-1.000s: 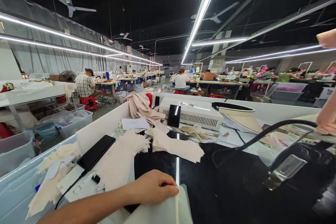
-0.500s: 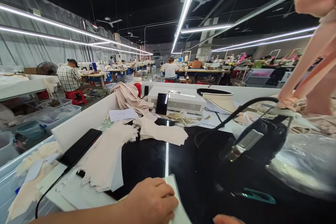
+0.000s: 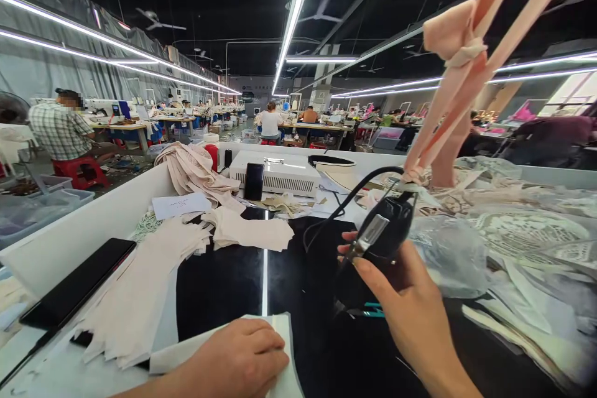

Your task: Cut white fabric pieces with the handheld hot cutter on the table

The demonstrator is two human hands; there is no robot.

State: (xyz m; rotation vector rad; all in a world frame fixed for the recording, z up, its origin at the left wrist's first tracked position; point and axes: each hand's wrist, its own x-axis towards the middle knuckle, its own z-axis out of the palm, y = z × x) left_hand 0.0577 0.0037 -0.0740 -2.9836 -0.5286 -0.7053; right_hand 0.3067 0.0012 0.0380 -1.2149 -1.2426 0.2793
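On the black tabletop (image 3: 224,292), my left hand (image 3: 247,354) presses down on a folded pale fabric piece (image 3: 282,329), fingers bent together and tips hidden beneath. A black corded hand tool (image 3: 387,227) with a shiny metal plate on its side hangs from knotted pink fabric strips (image 3: 438,118). My right hand (image 3: 410,305) is wrapped around it, thumb near the metal plate and fingertips showing on the far side. Its lower end is dark and hard to make out. Teal-handled snips (image 3: 373,310) lie behind the right hand, partly covered.
Cut beige fabric pieces (image 3: 149,280) lie left, near a black phone (image 3: 81,280) on a cable. Behind are a white vented box (image 3: 280,174), an upright phone (image 3: 254,181) and a white paper (image 3: 181,205). Plastic bags (image 3: 448,255) and lace (image 3: 536,230) crowd the right.
My right hand has come up from the bottom edge and taken hold of the black hand tool. The view has turned right; my left hand stays on the pale fabric.
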